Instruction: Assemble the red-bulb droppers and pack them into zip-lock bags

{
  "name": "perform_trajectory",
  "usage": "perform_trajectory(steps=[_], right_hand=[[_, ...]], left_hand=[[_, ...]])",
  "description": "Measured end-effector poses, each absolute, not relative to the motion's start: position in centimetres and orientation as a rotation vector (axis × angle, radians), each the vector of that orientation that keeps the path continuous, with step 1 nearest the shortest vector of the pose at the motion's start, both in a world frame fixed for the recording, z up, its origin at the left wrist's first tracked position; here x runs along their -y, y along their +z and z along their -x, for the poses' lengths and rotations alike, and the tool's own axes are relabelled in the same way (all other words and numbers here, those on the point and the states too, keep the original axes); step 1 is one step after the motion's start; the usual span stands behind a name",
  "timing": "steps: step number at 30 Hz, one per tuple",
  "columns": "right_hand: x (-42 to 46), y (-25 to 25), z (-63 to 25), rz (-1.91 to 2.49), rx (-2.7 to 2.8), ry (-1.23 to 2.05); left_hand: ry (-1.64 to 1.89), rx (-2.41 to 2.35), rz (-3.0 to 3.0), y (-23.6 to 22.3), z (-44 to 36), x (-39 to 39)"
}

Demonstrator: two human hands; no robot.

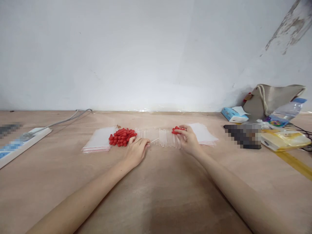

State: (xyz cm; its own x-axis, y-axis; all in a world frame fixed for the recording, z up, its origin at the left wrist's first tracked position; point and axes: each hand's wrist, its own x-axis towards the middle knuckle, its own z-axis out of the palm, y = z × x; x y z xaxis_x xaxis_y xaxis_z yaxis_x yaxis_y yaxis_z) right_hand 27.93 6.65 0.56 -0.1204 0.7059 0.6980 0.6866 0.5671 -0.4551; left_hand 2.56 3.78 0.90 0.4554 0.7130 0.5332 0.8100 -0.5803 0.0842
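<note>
My left hand (136, 149) is closed, its fingertips pinching a thin whitish stick (154, 140) that points to the right. Just beyond its knuckles lies a heap of red, glossy, round-ended pieces (121, 136). My right hand (188, 140) bends its fingers over a smaller group of red pieces (175, 129); whatever is between thumb and fingertips is partly hidden. Between the two hands, many thin clear sticks (166, 138) lie side by side in a row on the table.
Stacks of white, red-edged bags (98, 139) and more white sheets (203, 133) flank the pieces. A power strip (36, 138) with a grey cable lies left. On the right are a blue tissue pack (234, 114), a beige bag (273, 99), a bottle (290, 110) and a yellow-white packet (285, 139).
</note>
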Motion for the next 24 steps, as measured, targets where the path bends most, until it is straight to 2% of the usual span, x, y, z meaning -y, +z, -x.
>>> perform_trajectory(steps=[9, 24], right_hand=[[-2.9, -1.3, -23.9, 0.947, 1.999, 0.304], [-3.1, -1.5, -23.7, 0.882, 2.031, 0.284]], left_hand=[[-0.982, 1.209, 2.595, -0.8, -1.7, -3.5], [-0.952, 1.008, 2.673, -1.2, -1.8, -3.3]])
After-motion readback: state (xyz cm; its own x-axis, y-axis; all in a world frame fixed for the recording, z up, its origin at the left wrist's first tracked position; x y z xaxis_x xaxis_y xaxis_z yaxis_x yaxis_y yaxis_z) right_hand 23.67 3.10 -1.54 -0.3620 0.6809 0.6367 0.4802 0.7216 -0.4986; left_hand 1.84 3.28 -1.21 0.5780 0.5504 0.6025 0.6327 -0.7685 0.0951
